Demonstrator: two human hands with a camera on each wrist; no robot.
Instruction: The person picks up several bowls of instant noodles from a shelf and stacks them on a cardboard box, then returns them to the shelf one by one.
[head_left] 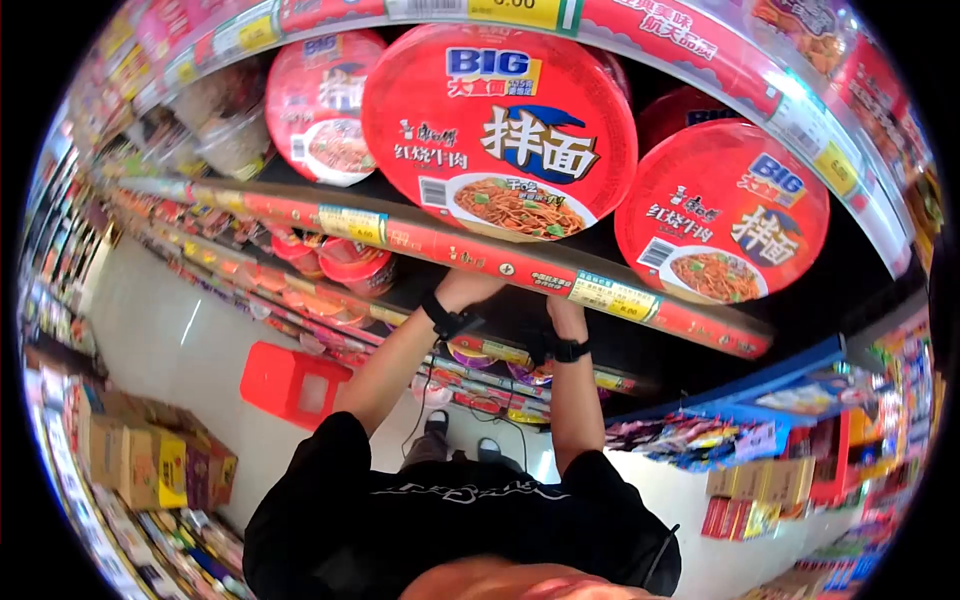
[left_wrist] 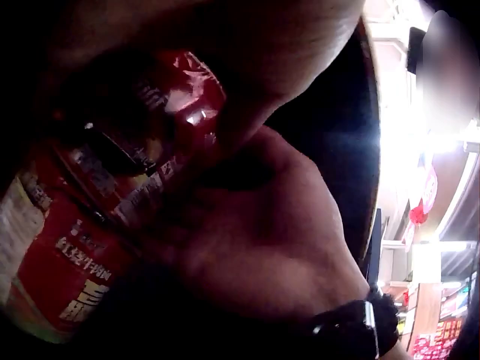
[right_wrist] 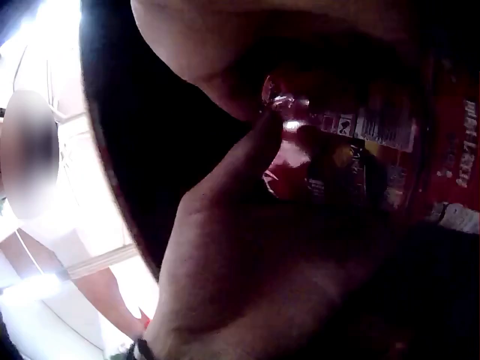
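In the head view, the left hand (head_left: pixel 468 290) and right hand (head_left: pixel 567 315) reach below a red-edged shelf, their fingers hidden by it. The left wrist view has a shiny red package (left_wrist: pixel 196 112) between the left hand (left_wrist: pixel 292 45) above and the right hand (left_wrist: pixel 262 225) below. Seen from the right wrist, both hands close round this red package (right_wrist: pixel 289 161), the left thumb lying against its wrapper; most fingertips are lost in shadow. Another red package (left_wrist: pixel 64 262) with white print is beside them.
Large red noodle bowls (head_left: pixel 500 130) stand on the shelf above the hands, behind its price-label edge (head_left: pixel 450 250). Smaller red tubs (head_left: pixel 355 265) sit lower left. On the floor are a red plastic stool (head_left: pixel 275 378) and cardboard boxes (head_left: pixel 140 460). A blue rack (head_left: pixel 760 375) is at right.
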